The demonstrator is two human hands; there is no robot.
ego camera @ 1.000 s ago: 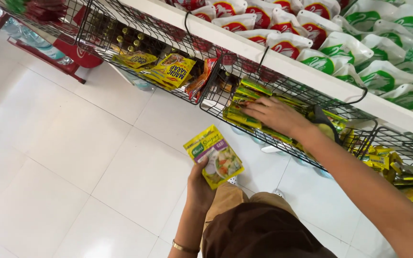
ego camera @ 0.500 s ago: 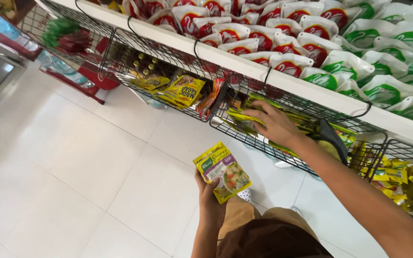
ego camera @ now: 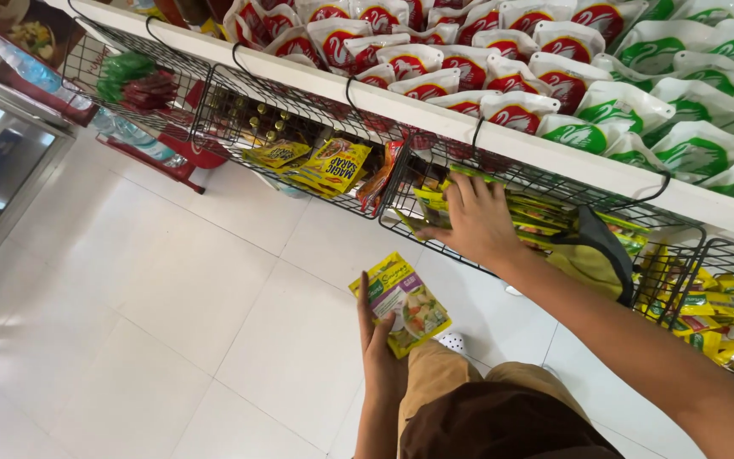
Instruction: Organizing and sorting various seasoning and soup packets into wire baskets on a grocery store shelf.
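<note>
- The left hand (ego camera: 381,353) is clamped on a stack of yellow-green seasoning sachets (ego camera: 403,303), thumb along their left edge, holding them upright above the white tiled floor (ego camera: 172,289), well below the wire basket.
- The right hand (ego camera: 473,223) reaches into the black wire basket (ego camera: 401,183) that hangs from the white shelf (ego camera: 435,119); its fingers are spread, lying flat on the yellow-green sachets (ego camera: 545,212) packed inside, not closed around any.
- Left of that basket hangs a second wire basket (ego camera: 239,102) with yellow seasoning packets (ego camera: 333,166) and small bottles.
- Above the basket, on the shelf, lie white pouches with red labels (ego camera: 435,59); to their right, white pouches with green labels (ego camera: 690,85).
</note>
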